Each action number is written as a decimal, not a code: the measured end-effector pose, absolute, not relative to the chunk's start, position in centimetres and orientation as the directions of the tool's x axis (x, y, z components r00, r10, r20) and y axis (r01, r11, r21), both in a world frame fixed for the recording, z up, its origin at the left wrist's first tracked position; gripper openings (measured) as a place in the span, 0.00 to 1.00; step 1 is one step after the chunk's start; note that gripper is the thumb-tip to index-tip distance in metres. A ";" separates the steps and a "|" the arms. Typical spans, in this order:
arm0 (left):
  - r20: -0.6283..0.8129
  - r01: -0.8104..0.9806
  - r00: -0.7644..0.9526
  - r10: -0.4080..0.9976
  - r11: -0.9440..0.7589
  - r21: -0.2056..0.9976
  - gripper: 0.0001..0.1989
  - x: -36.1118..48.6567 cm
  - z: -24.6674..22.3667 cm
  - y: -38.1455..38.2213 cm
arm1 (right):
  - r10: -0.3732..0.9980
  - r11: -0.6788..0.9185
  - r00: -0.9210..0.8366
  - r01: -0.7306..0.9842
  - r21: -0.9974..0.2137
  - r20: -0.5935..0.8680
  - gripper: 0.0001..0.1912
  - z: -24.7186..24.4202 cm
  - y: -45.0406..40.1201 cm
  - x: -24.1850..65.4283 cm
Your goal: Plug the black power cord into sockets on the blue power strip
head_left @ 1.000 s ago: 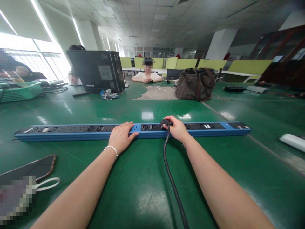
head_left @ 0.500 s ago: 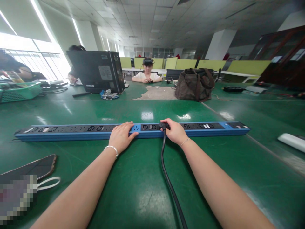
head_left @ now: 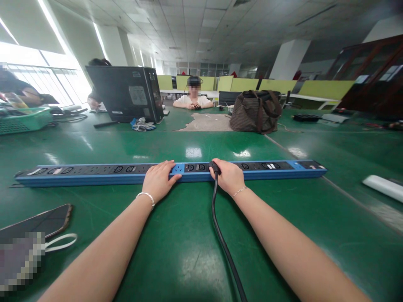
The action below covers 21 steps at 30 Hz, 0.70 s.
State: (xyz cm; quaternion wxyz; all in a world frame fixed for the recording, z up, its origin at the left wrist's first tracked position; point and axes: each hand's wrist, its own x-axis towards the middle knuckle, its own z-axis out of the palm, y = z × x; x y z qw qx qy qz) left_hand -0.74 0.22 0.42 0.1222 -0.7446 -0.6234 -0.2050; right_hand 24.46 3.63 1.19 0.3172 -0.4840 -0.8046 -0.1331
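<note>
A long blue power strip [head_left: 94,179] with black and blue sockets lies across the green table. My left hand [head_left: 159,178] rests on it left of the middle, fingers stretched over the top beside a blue socket [head_left: 178,168]. Right of the middle, my right hand [head_left: 229,176] is closed round a black power plug [head_left: 214,167] at the strip's sockets. Whether its pins are fully in a socket is hidden. From the plug a thick black cable [head_left: 220,235] runs down between my forearms to the bottom edge.
A phone [head_left: 40,220] and a blurred item with a white loop [head_left: 61,242] lie at the near left. Beyond the strip stand a black computer case [head_left: 126,94], gloves [head_left: 142,124], a brown bag [head_left: 255,111] and a green basket [head_left: 25,119]. A person [head_left: 193,98] sits opposite.
My right hand has turned and shifted slightly left, its fingers now wrapping further round the plug. My left hand stays on the strip. The whole view has drifted slightly.
</note>
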 end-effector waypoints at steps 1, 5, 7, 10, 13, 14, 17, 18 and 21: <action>0.455 0.978 0.138 0.880 -0.193 0.075 0.24 -0.7 0.5 0.2 | 0.691 0.498 -0.334 0.863 -0.087 0.642 0.14 1.1 3.6 24.5; 0.450 0.977 0.139 0.882 -0.195 0.082 0.24 -0.7 0.6 0.2 | 0.686 0.489 -0.309 0.866 -0.103 0.658 0.15 0.7 3.7 24.5; 0.449 0.978 0.136 0.883 -0.191 0.079 0.24 -0.7 0.6 0.1 | 0.687 0.494 -0.298 0.861 -0.125 0.663 0.15 0.6 3.7 24.4; 0.447 0.980 0.135 0.884 -0.185 0.069 0.23 -0.7 0.6 0.1 | 0.695 0.503 -0.299 0.852 -0.144 0.654 0.16 0.6 3.5 24.3; 0.446 0.981 0.136 0.885 -0.184 0.066 0.23 -0.6 0.7 0.1 | 0.708 0.491 -0.285 0.857 -0.160 0.646 0.17 0.6 3.5 24.2; 0.446 0.981 0.135 0.885 -0.184 0.067 0.23 -0.6 0.7 0.1 | 0.712 0.484 -0.275 0.858 -0.168 0.645 0.17 0.5 3.5 24.2; 0.443 0.981 0.134 0.887 -0.183 0.070 0.23 -0.7 0.7 0.1 | 0.722 0.467 -0.246 0.863 -0.192 0.647 0.18 0.2 3.7 24.3; 0.442 0.981 0.133 0.887 -0.183 0.071 0.23 -0.7 0.7 0.2 | 0.723 0.463 -0.242 0.864 -0.195 0.647 0.19 0.1 3.8 24.3; 0.442 0.980 0.134 0.887 -0.184 0.071 0.23 -0.7 0.8 0.2 | 0.722 0.464 -0.244 0.864 -0.193 0.647 0.19 -0.1 3.9 24.3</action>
